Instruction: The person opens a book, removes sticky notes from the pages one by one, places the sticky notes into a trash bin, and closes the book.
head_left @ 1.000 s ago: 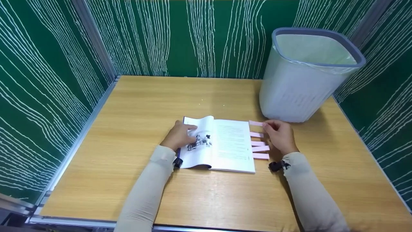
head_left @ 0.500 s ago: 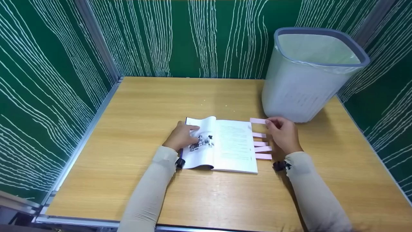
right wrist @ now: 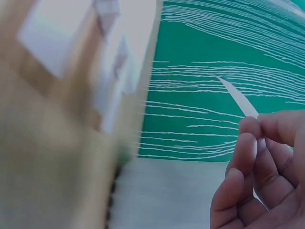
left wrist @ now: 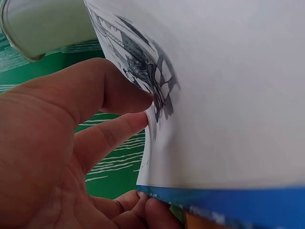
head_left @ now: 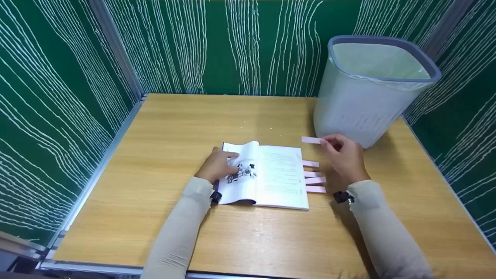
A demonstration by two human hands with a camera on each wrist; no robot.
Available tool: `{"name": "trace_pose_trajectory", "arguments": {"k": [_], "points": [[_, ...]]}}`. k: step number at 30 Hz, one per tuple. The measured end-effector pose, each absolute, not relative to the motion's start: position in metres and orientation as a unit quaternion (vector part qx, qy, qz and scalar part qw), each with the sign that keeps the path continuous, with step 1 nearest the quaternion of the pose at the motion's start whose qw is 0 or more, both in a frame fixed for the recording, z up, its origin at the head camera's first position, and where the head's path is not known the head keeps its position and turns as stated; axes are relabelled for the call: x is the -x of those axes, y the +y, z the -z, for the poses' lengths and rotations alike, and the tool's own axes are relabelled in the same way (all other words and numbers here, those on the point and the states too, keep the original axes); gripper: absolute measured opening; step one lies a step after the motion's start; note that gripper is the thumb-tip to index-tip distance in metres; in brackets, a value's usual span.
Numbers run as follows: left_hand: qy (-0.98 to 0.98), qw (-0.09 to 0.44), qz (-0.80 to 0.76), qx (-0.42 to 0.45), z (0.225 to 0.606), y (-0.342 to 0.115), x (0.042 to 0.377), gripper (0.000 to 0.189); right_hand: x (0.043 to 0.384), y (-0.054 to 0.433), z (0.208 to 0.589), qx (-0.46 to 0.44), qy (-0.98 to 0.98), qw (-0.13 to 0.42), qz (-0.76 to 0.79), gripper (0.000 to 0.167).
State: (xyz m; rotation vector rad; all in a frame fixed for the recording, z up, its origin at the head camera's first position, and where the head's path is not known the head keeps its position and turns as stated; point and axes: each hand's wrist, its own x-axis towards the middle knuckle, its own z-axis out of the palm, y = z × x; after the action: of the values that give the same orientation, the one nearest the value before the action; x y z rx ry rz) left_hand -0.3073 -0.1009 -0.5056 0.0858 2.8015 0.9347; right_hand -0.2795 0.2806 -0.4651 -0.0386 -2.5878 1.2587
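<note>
Three green panels (head_left: 267, 46) with wavy white lines, behind and to both sides of open book (head_left: 281, 180). Wood-tone table (head_left: 186, 128) under book. Pale bin (head_left: 352, 108), grey-blue rim, translucent liner (head_left: 381, 62) inside, beyond book and off to its right. Two beige sleeves (head_left: 170, 232), one either side of book, black wrist device (head_left: 216, 197) at each cuff. Book on table, left page bowed, black-and-white picture (head_left: 245, 172) on it, printed text on right page. Left hand (head_left: 217, 164) at book's left edge, gripping it: fingertips on picture page, other fingers bent under blue cover (left wrist: 238, 202). Right hand (head_left: 345, 157) right of book's far right corner, narrow pinch on one pink strip (head_left: 311, 140), just past that corner, clear of page. Four more pink strips (head_left: 310, 164) poking out from book's right edge, not quite parallel. Few white specks (head_left: 271, 128) on table, beyond book.
</note>
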Motion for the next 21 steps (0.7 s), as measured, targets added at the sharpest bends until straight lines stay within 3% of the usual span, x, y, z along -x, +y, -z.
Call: {"name": "trace_pose_trajectory", "arguments": {"k": [7,21], "points": [[0.945,0.09,-0.312,-0.042,0.505,-0.102,0.308,0.059,0.283,0.283,0.442,-0.03,-0.887,0.211,-0.411,0.031],[0.94,0.095,-0.327,-0.026,0.506,-0.102,0.308,0.06,0.282,0.286,0.389,-0.035,-0.889,0.25,-0.382,0.038]]}}
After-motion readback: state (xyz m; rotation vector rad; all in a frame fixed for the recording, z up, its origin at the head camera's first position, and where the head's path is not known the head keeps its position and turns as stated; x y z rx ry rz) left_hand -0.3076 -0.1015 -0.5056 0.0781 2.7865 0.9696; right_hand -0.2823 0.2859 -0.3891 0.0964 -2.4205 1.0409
